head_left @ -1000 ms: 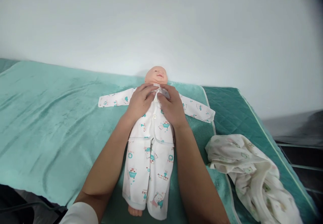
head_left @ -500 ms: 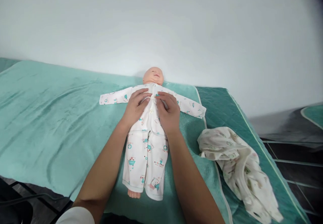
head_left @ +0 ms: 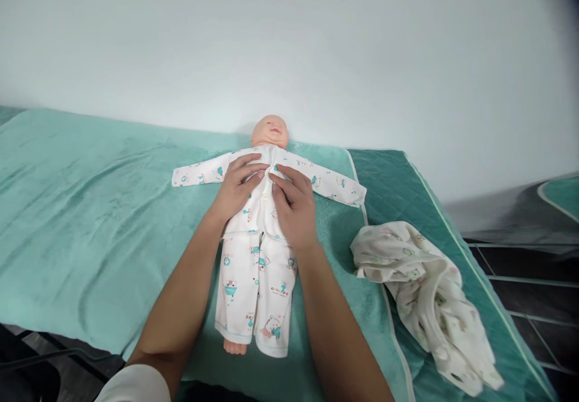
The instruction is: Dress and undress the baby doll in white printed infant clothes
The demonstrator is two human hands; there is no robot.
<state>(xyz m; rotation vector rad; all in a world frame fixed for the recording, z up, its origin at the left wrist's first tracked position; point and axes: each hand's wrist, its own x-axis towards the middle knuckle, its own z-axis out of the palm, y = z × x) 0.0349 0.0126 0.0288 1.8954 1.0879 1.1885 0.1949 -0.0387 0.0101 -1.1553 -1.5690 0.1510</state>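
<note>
A baby doll (head_left: pixel 270 130) lies on its back, dressed in a white printed baby shirt (head_left: pixel 253 209) and matching trousers (head_left: pixel 236 287). The shirt's sleeves stretch out to both sides. My left hand (head_left: pixel 239 186) rests on the chest, its thumb and fingers closed at the front opening of the shirt. Just across the opening, my right hand (head_left: pixel 296 201) pinches the cloth beside a button. A lower button (head_left: pixel 265 197) shows between my hands; the fingertips partly hide the one above. One bare foot (head_left: pixel 234 346) sticks out of a trouser leg.
A light green blanket (head_left: pixel 113 227) covers the table, over a darker quilted cover (head_left: pixel 384 178) at the right. A crumpled printed baby garment (head_left: pixel 434 299) lies to the right of the doll. Behind stands a plain wall (head_left: pixel 280 40); dark floor tiles (head_left: pixel 520 269) show at the lower right.
The view has shifted slightly, so everything sits a little further left and up. Both hands stay at the shirt front, with the right fingers slightly moved near the upper button.
</note>
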